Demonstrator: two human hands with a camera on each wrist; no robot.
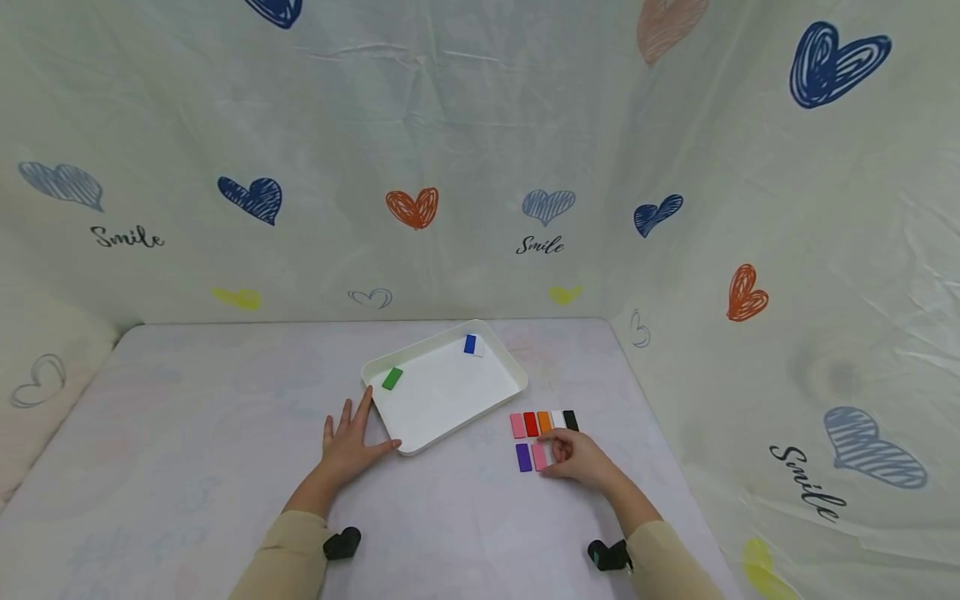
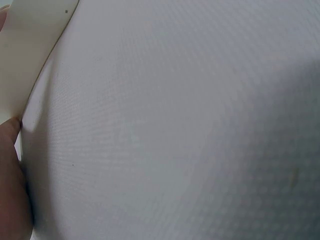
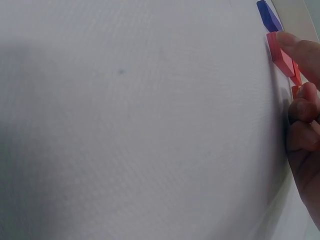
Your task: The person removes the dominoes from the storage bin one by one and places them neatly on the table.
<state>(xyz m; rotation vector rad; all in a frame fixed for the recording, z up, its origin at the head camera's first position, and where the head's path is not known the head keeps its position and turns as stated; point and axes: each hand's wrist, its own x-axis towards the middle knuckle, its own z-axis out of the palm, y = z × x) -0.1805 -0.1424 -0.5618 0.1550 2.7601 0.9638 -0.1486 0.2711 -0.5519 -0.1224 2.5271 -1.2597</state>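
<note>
A pale plastic-looking sheet (image 1: 480, 108), creased and printed with scribbled hearts, hangs behind the tray and down its right side. Under the tray spreads the table (image 1: 225, 433), its cover faintly patterned and finely textured close up. The tray (image 1: 442, 392) itself is a white rounded rectangle, shallow and smooth, set at a slant; it looks stiff and fairly light, easiest to steady by its raised rim.

At the tray's left end, the left hand (image 1: 347, 454) has its fingers spread and fairly straight, a fingertip and the thumb touching the rim. To the right of the tray, nearer the person, the right hand (image 1: 577, 460) pinches the near pink block (image 1: 539, 457) end to end between thumb and finger, the other fingers curled in.

That block should be light, rigid and hard to break — its flat faces perhaps a little slick, so the short ends seem a sound place to grip. Beside it, on the side toward the tray, lies a purple block (image 1: 522, 457); a row just beyond, also right of the tray, runs far pink (image 1: 517, 426), red (image 1: 531, 424), orange (image 1: 543, 422), white (image 1: 557, 419), black (image 1: 571, 420) — all flat, crisp-edged oblongs. Inside the tray, a green block (image 1: 392, 378) sits at the left end, a blue block (image 1: 469, 343) by the far right corner.
</note>
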